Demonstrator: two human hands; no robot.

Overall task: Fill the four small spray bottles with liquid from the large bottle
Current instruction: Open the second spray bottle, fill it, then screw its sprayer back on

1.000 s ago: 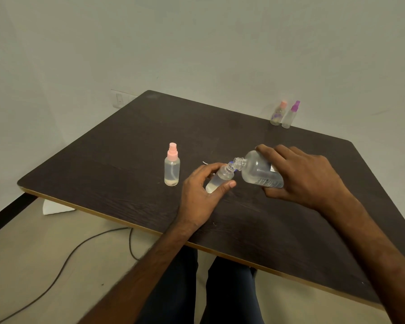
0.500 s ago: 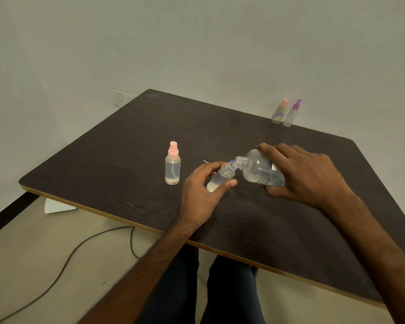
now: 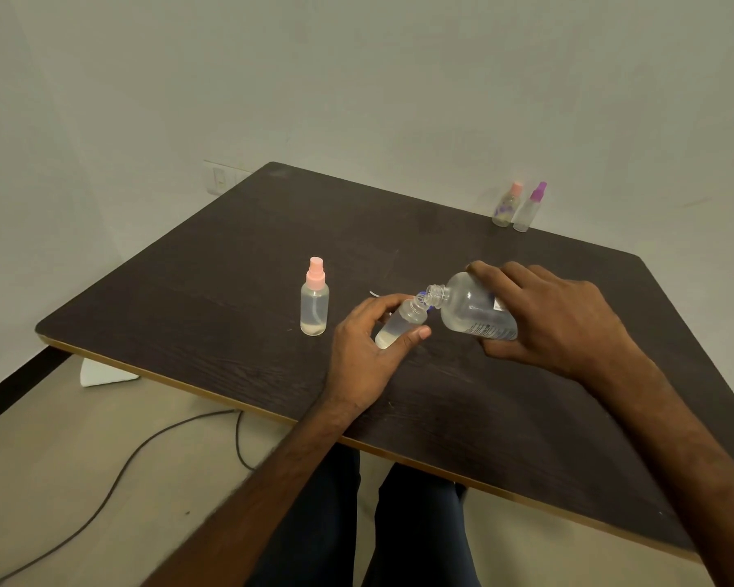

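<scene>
Now, midway across the table [image 3: 196,290], the left hand [image 3: 367,349] pinches the uncapped small spray bottle [image 3: 399,326], tilted mouth-up to the right, meeting the neck of the large bottle [image 3: 473,311], held nearly level in the curled fingers of the right hand [image 3: 556,319].

Tabletop [image 3: 229,269]: dark wood grain, rounded corners, pale wood band along the near edge.
Left of middle: pink-capped spray bottle [image 3: 314,302] stands upright on the wood, clear, with a pale layer at its bottom.
Far right edge: far pink-topped bottle [image 3: 506,207] and purple-topped bottle [image 3: 528,209] stand upright, just beside each other, well apart from the rest.
Middle: small white scrap [image 3: 373,294] lies flat, too small to identify.
Middle, held: open small bottle [image 3: 399,326], tilted, in the left hand [image 3: 365,353]; whether its base touches the wood cannot be told.
</scene>
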